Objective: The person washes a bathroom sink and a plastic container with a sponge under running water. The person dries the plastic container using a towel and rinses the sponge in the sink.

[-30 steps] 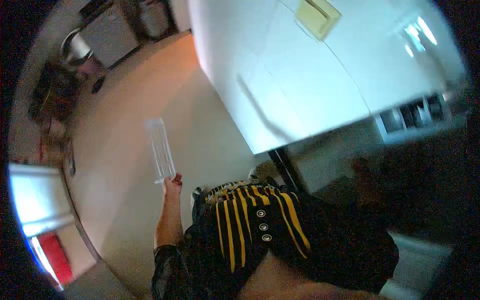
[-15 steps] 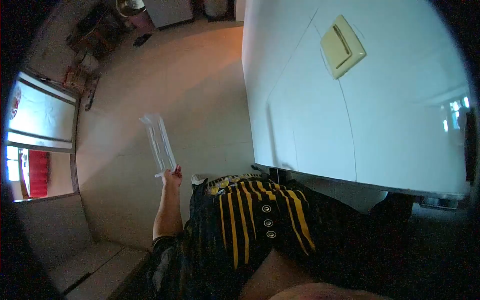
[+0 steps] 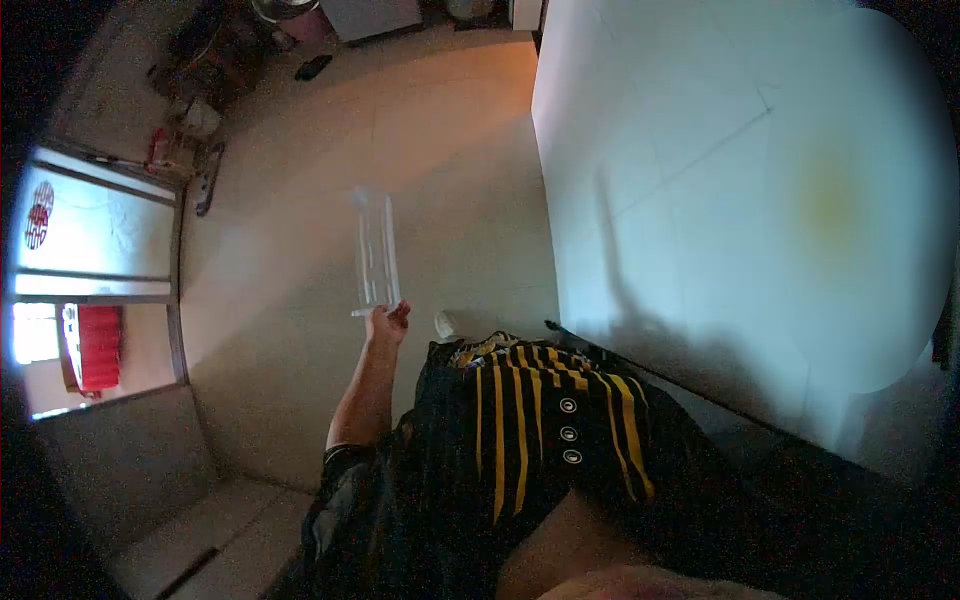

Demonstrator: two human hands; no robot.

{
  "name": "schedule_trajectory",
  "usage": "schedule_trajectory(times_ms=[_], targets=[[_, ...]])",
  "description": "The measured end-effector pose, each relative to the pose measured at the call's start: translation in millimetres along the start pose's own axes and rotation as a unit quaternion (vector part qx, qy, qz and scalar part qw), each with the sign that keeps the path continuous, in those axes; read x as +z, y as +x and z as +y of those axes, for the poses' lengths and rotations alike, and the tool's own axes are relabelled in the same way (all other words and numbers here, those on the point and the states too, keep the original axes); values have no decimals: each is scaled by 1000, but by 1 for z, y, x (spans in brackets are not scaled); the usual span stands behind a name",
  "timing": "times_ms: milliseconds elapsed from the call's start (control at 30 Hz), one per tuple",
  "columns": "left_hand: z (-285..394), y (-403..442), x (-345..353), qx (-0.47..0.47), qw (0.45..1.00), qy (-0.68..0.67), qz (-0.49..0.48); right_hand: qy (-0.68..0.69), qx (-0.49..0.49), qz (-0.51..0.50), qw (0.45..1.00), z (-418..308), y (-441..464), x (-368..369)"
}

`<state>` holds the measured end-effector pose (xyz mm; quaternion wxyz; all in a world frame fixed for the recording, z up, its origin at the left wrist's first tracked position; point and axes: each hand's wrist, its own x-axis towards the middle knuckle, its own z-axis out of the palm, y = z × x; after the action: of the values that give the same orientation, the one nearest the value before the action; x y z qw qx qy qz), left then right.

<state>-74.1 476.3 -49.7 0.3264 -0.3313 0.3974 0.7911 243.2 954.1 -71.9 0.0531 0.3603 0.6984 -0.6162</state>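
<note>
My left hand point(image 3: 388, 322) is stretched forward, its fingers closed around the lower end of a long clear plastic tray point(image 3: 377, 250). The tray points away from me over the floor, and its far end looks faint and blurred. A shirt with black and yellow stripes point(image 3: 520, 430) covers my body. My right hand is not visible anywhere in the frame.
A glossy white wall point(image 3: 690, 200) stands close on the right, with a dark edge along its bottom. Tiled floor point(image 3: 300, 250) stretches ahead. At the left are a window frame point(image 3: 100, 285) and a red cloth point(image 3: 98, 347). A dark object point(image 3: 313, 68) lies farther off.
The view has shifted, and the tray in my left hand now appears farther right and higher. The yellowish switch seen clearly earlier on the wall is now only a blurred patch.
</note>
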Motion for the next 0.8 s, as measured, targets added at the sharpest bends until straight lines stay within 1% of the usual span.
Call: schedule_trajectory(times_ms=[33,67,100,133,167,200,267,300,333,367,400,433,500,533,600,633,667,700,733,767,800], targets=[[5,4,-7,2,1000,7,-4,4,8,-12,1000,13,-16,12],[3,11,2,-8,999,45,-9,11,21,-22,999,32,-35,24],[-10,-4,17,-15,998,65,-10,13,31,-34,999,43,-54,27],[-23,-38,46,13,994,104,-16,16,41,-45,998,54,-72,28],[-34,-52,71,15,994,107,-25,20,43,-56,997,62,-86,27],[-41,-64,86,23,989,135,-61,25,40,-74,996,73,-100,28],[-65,-63,90,23,976,189,-109,34,41,-100,994,92,-119,26],[-75,-64,94,14,967,224,-119,40,42,-113,992,98,-126,22],[-95,-73,112,-1,965,237,-111,44,44,-121,991,104,-124,15],[-119,-66,143,-13,962,253,-102,46,46,-127,990,106,-112,9],[-137,-39,157,-26,959,268,-94,44,42,-132,989,116,-90,5],[-139,-31,177,-42,957,272,-96,45,34,-138,989,107,-75,-5],[-174,-47,226,-18,941,322,-107,38,-13,-149,988,96,-48,-53],[-189,-51,249,-23,940,319,-115,33,-39,-158,986,82,-39,-81],[-224,-56,275,47,906,405,-114,25,-114,-181,977,53,-30,-137],[-242,-66,288,46,908,399,-116,-6,-121,-178,977,29,-29,-164],[-253,-82,302,62,884,446,-123,-36,-128,-174,976,5,-28,-191],[-260,-94,324,85,856,492,-130,14,-80,-199,977,-13,-17,-220],[-270,-108,341,87,856,494,-125,69,-26,-225,971,-29,-11,-245],[-260,-120,362,113,864,479,-103,161,21,-184,969,-70,4,-261],[-258,-131,374,138,870,466,-82,253,71,-140,955,-105,14,-277]])
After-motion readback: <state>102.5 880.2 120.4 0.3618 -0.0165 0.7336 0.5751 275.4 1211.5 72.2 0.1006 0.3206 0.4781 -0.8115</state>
